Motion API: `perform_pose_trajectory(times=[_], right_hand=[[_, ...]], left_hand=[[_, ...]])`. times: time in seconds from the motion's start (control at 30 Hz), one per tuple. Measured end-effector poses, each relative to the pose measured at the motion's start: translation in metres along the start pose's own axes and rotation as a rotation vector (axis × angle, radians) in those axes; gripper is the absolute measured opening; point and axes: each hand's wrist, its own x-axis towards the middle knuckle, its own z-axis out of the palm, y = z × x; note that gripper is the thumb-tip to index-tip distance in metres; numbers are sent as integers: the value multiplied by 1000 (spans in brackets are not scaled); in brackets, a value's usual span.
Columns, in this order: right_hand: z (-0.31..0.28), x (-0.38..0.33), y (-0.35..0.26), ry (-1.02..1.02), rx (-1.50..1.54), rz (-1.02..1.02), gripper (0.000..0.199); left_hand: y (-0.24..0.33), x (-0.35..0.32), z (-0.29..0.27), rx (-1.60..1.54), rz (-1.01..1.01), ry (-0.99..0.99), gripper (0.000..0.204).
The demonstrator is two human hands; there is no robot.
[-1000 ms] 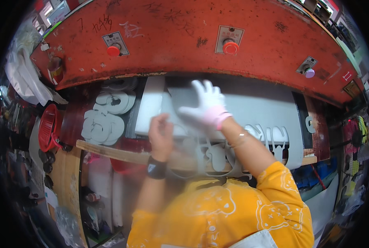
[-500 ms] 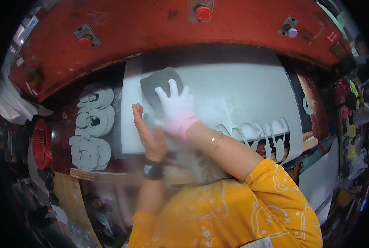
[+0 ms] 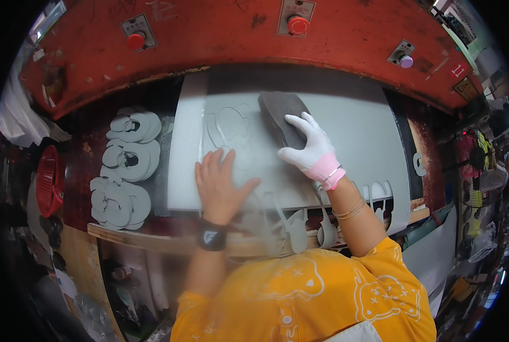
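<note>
My right hand (image 3: 318, 149), in a white glove with a pink cuff, grips a dark grey cutting die (image 3: 283, 117) by its near right side. The die looks tilted over the pale grey sheet (image 3: 357, 137). To its left, curved cut outlines (image 3: 231, 124) show in the sheet. My bare left hand (image 3: 219, 185) lies over the sheet's near left part, fingers and thumb spread, with the fingertips close to the lower end of those outlines. It holds nothing. Whether its palm touches the sheet I cannot tell.
Several stacks of grey curved cut pieces (image 3: 130, 161) stand left of the white board (image 3: 185, 154). Cut-out sheet scrap (image 3: 297, 231) hangs over the front edge. A red machine beam (image 3: 220, 37) with buttons spans the far side. A red basket (image 3: 49, 185) is at far left.
My right hand has carried the die rightward and tilted it, uncovering the cut outlines. My left hand has turned from edge-on to palm down, fingers spread, over the sheet.
</note>
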Motion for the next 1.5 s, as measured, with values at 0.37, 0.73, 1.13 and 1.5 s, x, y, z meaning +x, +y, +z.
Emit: perform_pose_trajectory(times=[0.37, 0.73, 1.13, 1.5], right_hand=[[27, 4, -24, 2, -529, 41, 70], [-29, 53, 62, 322, -47, -128, 67], [-180, 192, 150, 1215, -91, -138, 71], [-139, 112, 171, 787, 206, -7, 64]], left_hand=[[-4, 10, 2, 12, 22, 7, 74], [2, 12, -21, -585, -32, -17, 20], [32, 48, 46, -294, 148, -51, 24], [28, 116, 49, -314, 74, -25, 24]])
